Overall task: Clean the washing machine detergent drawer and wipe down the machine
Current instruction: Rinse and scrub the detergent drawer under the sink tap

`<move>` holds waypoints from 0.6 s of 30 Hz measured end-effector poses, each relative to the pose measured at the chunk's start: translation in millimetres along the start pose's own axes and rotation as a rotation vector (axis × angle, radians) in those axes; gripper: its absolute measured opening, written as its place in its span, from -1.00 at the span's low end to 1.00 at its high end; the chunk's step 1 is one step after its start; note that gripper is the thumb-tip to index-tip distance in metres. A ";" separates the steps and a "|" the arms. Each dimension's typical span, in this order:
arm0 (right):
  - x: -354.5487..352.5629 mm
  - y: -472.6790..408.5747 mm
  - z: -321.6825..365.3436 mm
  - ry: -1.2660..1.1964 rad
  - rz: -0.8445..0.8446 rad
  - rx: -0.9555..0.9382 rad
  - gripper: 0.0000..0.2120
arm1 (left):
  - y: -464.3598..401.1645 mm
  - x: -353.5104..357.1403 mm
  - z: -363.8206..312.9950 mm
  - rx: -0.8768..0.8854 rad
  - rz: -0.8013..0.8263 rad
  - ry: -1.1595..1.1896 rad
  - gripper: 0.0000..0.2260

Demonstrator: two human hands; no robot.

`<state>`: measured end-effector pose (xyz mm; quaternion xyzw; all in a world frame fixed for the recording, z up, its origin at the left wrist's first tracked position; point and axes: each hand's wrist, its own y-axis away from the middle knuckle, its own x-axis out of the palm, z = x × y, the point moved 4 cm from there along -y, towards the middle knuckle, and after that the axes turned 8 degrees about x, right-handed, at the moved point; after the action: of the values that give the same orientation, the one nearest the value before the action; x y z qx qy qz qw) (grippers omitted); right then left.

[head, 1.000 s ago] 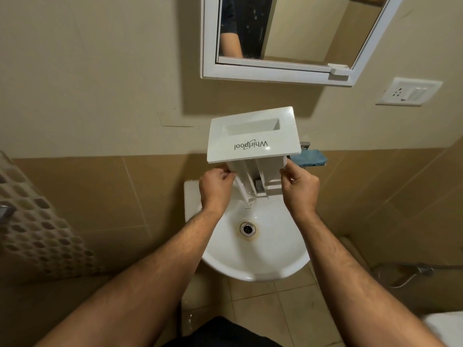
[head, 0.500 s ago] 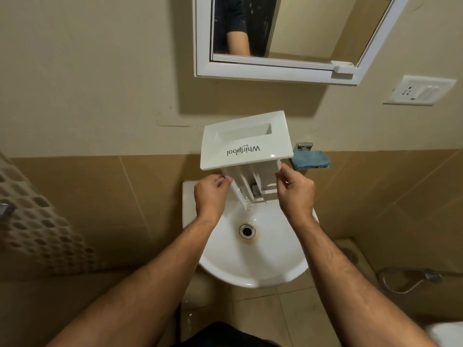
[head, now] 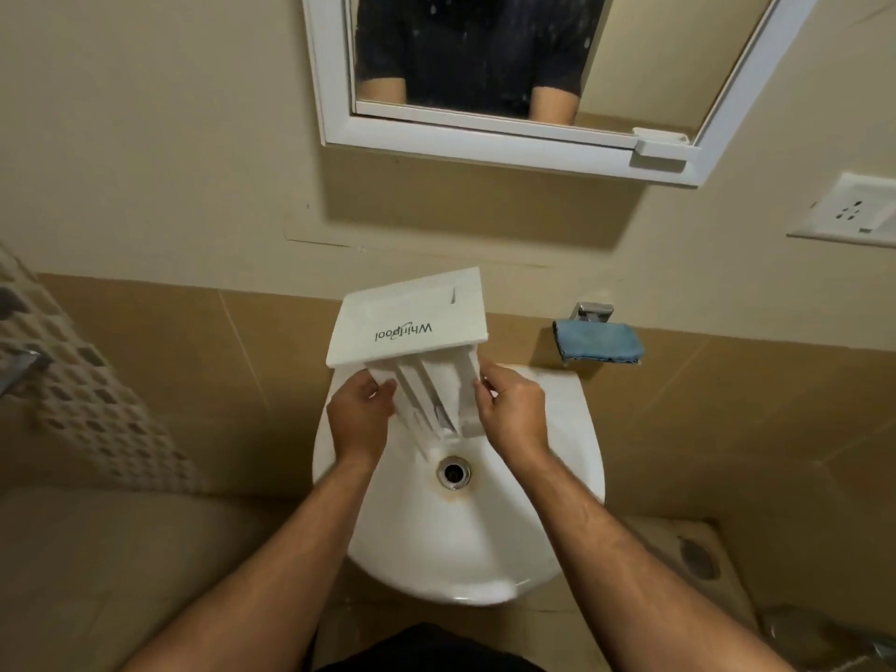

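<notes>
A white detergent drawer (head: 409,322) with upside-down Whirlpool lettering is held over the white wash basin (head: 465,550). Its front panel points up and away from me, and its compartments slope down toward the drain (head: 453,471). My left hand (head: 359,419) grips the drawer's left side wall. My right hand (head: 514,414) grips its right side wall. A folded blue cloth (head: 599,342) lies on a small metal holder on the wall, right of the drawer.
A white-framed mirror (head: 485,133) hangs above the basin and reflects a person's dark shirt. A wall socket plate (head: 853,211) sits at the far right. A patterned tile band (head: 72,380) runs down the left wall. A floor drain (head: 698,557) lies at the lower right.
The drawer has come down closer to the basin and tilted flatter, with both hands still holding its sides. The view has shifted, showing more of the mirror.
</notes>
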<state>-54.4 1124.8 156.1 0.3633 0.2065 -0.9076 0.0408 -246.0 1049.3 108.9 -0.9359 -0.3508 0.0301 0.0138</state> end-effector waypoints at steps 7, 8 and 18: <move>2.1 -10.8 -36.9 0.130 0.297 -0.002 -0.68 | 16.8 20.8 27.1 -0.027 -0.116 -0.102 -0.84; 0.2 -12.8 -41.5 0.148 0.339 -0.004 -0.69 | 17.8 22.9 34.2 -0.042 -0.138 -0.119 -0.84; -44.2 -52.9 -104.3 0.485 0.403 0.059 -0.76 | 41.0 39.8 24.7 -0.122 -0.291 -0.347 -0.90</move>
<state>33.1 1211.9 136.4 0.6039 0.1077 -0.7736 0.1587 -190.8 1044.7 80.6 -0.8553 -0.4804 0.1671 -0.0989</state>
